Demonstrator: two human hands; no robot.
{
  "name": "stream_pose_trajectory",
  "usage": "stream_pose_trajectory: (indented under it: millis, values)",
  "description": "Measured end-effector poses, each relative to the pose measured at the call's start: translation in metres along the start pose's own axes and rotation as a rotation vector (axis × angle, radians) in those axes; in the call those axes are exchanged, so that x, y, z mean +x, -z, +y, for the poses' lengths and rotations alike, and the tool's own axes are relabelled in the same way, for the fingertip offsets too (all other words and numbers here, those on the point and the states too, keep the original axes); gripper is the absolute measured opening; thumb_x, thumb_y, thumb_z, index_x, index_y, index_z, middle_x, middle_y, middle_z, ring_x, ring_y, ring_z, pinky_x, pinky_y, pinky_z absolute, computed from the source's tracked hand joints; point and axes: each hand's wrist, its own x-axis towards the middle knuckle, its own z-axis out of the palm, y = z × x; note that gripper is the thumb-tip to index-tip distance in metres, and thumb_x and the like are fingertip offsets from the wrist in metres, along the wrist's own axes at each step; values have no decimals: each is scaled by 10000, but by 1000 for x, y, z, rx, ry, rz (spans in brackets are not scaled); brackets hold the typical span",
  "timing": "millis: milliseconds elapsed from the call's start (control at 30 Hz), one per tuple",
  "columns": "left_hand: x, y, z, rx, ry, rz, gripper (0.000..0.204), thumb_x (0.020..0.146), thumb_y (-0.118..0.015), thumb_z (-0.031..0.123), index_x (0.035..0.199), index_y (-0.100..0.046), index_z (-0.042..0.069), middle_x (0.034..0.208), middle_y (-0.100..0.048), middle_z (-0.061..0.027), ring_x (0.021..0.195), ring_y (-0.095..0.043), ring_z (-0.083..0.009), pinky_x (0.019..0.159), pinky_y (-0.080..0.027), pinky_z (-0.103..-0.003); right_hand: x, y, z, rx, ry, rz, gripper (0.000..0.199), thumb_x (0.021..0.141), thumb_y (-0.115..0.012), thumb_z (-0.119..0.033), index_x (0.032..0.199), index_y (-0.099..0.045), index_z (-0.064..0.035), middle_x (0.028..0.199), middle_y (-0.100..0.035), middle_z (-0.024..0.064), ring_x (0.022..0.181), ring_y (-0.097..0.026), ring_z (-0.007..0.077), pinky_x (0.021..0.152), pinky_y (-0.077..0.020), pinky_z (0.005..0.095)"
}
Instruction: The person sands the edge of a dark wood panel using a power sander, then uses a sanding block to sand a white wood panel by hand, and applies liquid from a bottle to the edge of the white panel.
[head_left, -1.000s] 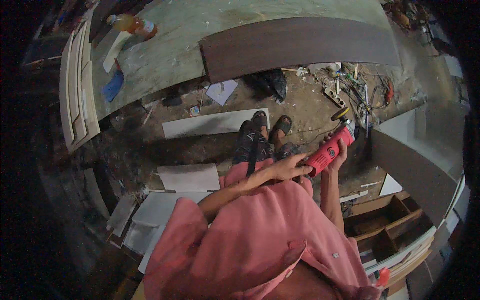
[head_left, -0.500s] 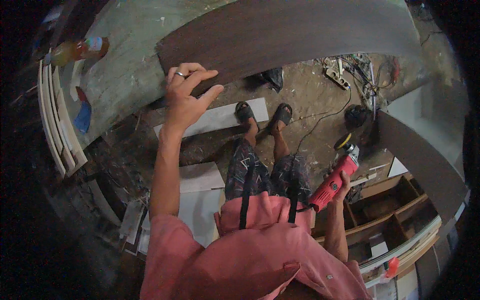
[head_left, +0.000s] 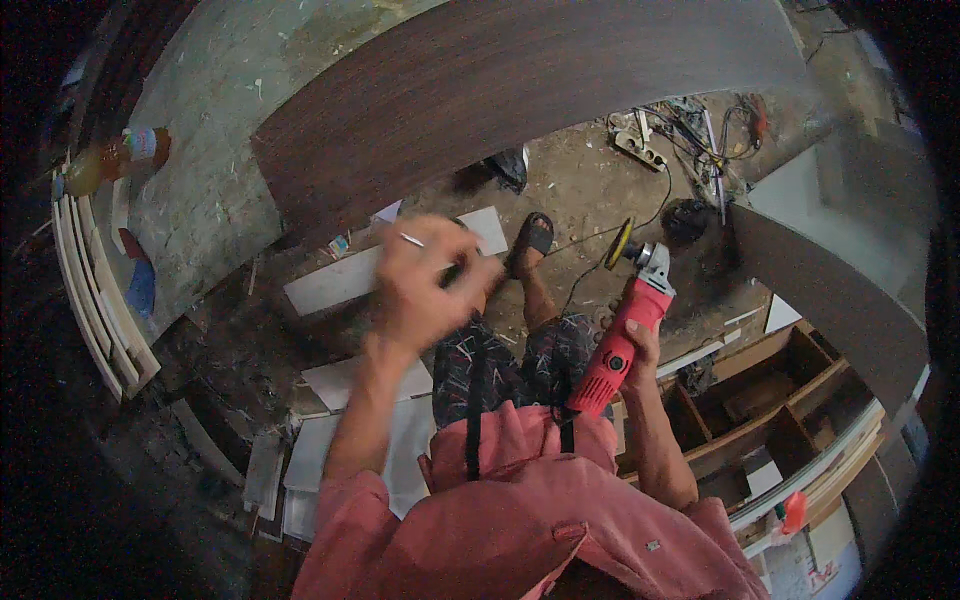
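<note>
A long dark-brown board [head_left: 520,105] lies on the greenish table [head_left: 215,165].

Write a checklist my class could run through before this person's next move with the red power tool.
1. Red angle grinder gripped: ok, in the right hand.
2. Yellow-edged disc present on the grinder's head: ok.
3. Left hand away from the disc: ok, well apart though blurred.
4. Gloves on: not ok, both hands bare.
5. Closed shoes on: not ok, an open dark sandal shows.
6. Motor off: cannot tell.
</note>
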Motion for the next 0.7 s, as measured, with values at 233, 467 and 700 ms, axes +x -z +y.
stream_pose_trajectory:
  millis: [233, 467, 700]
  values:
    - [-112, -76, 88, -968, 583, -910, 793, 904, -735, 232, 1546, -322, 18, 1361, -600, -172, 1175, -618, -212, 1003, -490, -365, 7, -3, -19, 50, 4, -15, 613, 808, -690, -211, 1328, -381, -110, 1032, -585, 107, 787, -647, 227, 651, -594, 369]
    - [-155, -117, 114, -1124, 605, -596, 728, 988, -644, 252, 1567, -271, 13, 1218, -651, -126, 995, -653, -143, 898, -517, -316, 17, 10, -22, 211, -57, 42, 535, 821, -696, -300, 1258, -521, -44, 1001, -653, 109, 794, -679, 230, 689, -607, 367]
    - [-142, -118, 127, -1413, 703, -566, 726, 993, -658, 265, 1575, -281, 49, 1151, -636, -62, 844, -646, -118, 787, -543, -284, 13, 12, -27, 284, -19, 36, 475, 838, -688, -288, 1224, -527, -64, 905, -662, 90, 755, -681, 224, 618, -604, 355]
